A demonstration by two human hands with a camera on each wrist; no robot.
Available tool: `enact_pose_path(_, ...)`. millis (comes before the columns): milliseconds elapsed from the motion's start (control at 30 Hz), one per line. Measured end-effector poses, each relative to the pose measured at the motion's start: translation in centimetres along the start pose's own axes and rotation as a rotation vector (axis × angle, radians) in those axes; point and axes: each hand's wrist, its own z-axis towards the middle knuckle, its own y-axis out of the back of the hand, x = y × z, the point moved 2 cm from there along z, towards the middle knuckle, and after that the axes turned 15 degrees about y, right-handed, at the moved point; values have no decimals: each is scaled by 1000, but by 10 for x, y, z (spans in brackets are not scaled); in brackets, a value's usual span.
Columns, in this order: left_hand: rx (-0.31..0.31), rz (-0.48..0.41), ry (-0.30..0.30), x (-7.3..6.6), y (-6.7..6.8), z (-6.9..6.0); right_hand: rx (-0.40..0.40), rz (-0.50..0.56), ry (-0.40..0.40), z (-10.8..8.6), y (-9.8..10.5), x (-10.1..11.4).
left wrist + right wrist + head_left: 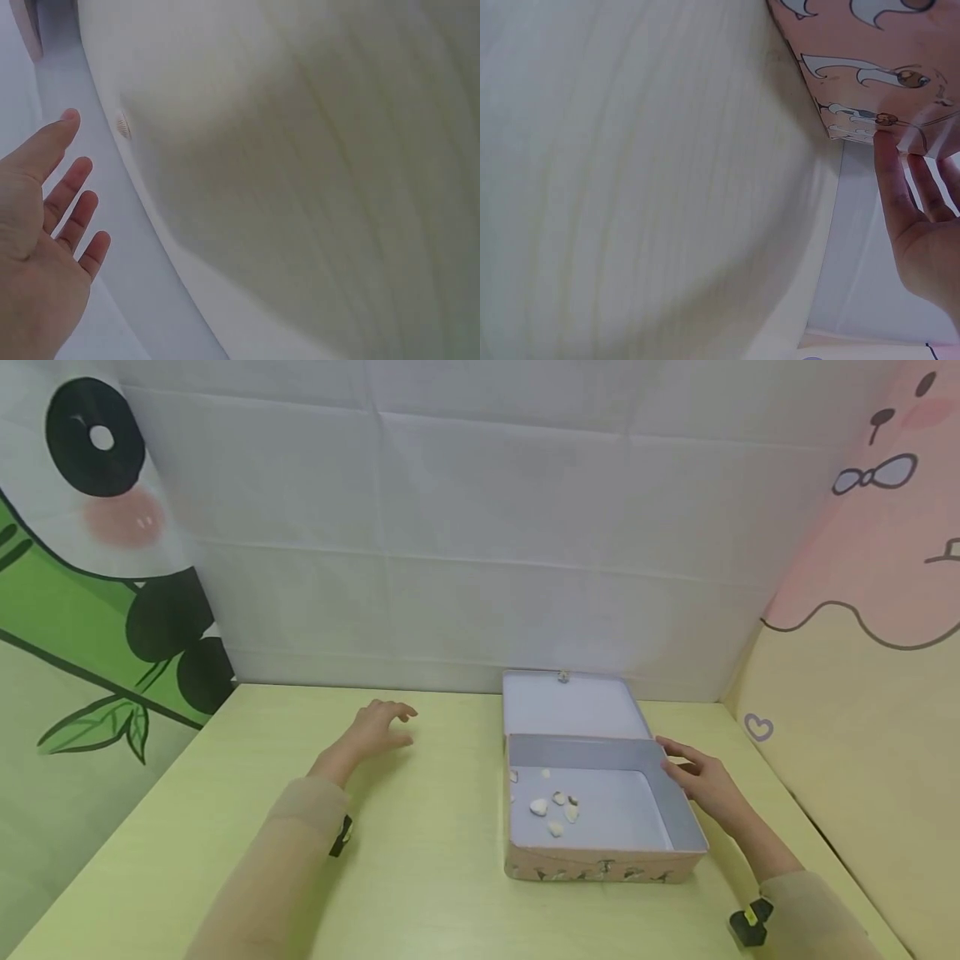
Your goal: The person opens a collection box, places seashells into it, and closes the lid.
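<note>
An open hinged box (pixel 607 866) with a pink patterned outside stands on the table, its lid (pixel 570 706) tipped back. Several small pale seashells, one of them a white shell (pixel 538 807), lie on the left part of its floor. My right hand (pixel 708 785) touches the box's right side near the back, fingers fairly straight against the pink wall (pixel 885 67) in the right wrist view. To the left of the box, my left hand (pixel 371 731) hovers over the table, fingers loosely bent around nothing. Near its fingertips, the left wrist view shows a small ribbed shell (pixel 123 124) on the table.
The pale yellow table (pixel 435 827) meets a white cloth backdrop (pixel 450 527) at its far edge. A printed wall panel (pixel 847 735) borders the right side and a green printed one (pixel 82 793) the left. Each wrist carries a small black device (pixel 341 837).
</note>
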Motion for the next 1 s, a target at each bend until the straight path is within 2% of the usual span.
enact_pose_path(133, 45, 41, 21, 7, -8, 5, 5, 2, 6, 1, 0, -2)
enact_pose_path(300, 80, 58, 33, 7, -13, 5, 4, -4, 7, 1, 0, -3)
enact_pose_path(567, 87, 104, 39, 5, -14, 5, 4, 9, 2, 0, 1, -2)
enact_pose_path(767, 95, 83, 51, 4, -11, 3, 9, 7, 4, 0, 1, -1)
enact_pose_path(1000, 82, 87, 29, 3, -12, 1, 14, -3, -2, 0, 2, -1)
